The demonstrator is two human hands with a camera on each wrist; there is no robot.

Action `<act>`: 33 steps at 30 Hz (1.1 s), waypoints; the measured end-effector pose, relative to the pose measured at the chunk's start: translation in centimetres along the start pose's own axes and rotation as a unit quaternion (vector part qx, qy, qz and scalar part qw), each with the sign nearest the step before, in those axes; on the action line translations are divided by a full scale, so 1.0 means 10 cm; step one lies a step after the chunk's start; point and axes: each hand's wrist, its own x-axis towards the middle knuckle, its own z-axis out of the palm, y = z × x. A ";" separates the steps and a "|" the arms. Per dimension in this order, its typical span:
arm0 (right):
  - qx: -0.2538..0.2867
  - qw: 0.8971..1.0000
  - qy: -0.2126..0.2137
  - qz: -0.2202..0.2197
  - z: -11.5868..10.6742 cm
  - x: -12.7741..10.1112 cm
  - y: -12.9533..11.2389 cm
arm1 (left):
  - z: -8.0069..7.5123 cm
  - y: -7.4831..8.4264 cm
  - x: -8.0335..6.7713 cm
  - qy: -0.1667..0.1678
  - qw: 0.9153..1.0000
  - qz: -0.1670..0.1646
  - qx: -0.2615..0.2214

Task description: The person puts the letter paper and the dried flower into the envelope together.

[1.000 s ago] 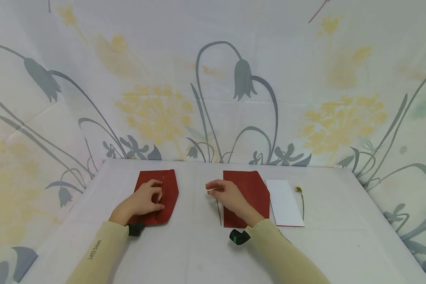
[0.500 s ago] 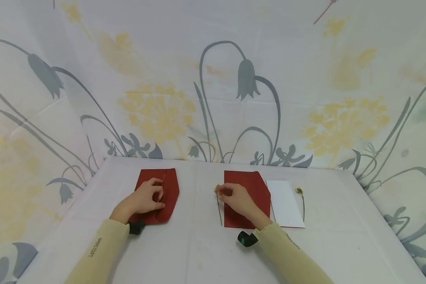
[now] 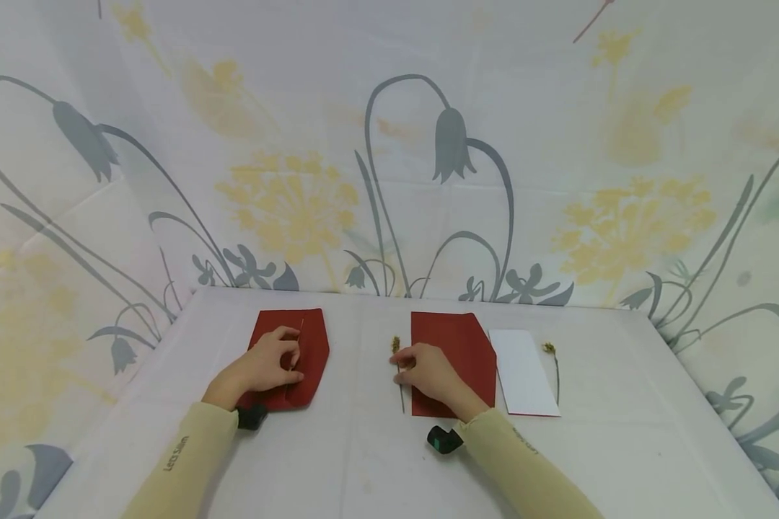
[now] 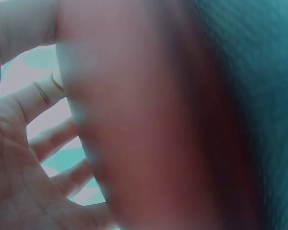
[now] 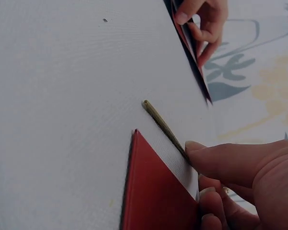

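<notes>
At the left, my left hand (image 3: 265, 364) grips a red envelope (image 3: 314, 357) by the edge of its opening, under the flap side. A blurred red panel of it fills the left wrist view, covering the fingertips. My right hand (image 3: 431, 371) pinches the thin stem (image 5: 163, 125) of a dried flower (image 3: 396, 344) between thumb and fingers. The yellowish flower head shows just beyond the fingertips in the head view. Beneath the right hand lies a second red envelope (image 3: 467, 339), flat, with its corner close to the stem in the right wrist view.
A white card (image 3: 524, 371) with a red lower edge lies right of the second envelope. Another dried flower (image 3: 549, 349) lies beside the card. Behind the white table (image 3: 357, 461) hangs a flower-patterned cloth (image 3: 389, 180).
My right hand moves from left of the dried flower's head, over the head, then down to its stem. The left hand stays on its envelope.
</notes>
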 end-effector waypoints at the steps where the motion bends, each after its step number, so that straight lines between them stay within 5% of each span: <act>1: 0.002 1.000 0.001 0.002 0.00 0.00 0.00 | 0.00 0.00 0.00 0.000 1.000 0.000 0.000; 33: -0.052 0.998 0.017 0.007 0.07 -0.03 -0.09 | 0.02 0.00 -0.01 0.002 1.000 -0.005 -0.003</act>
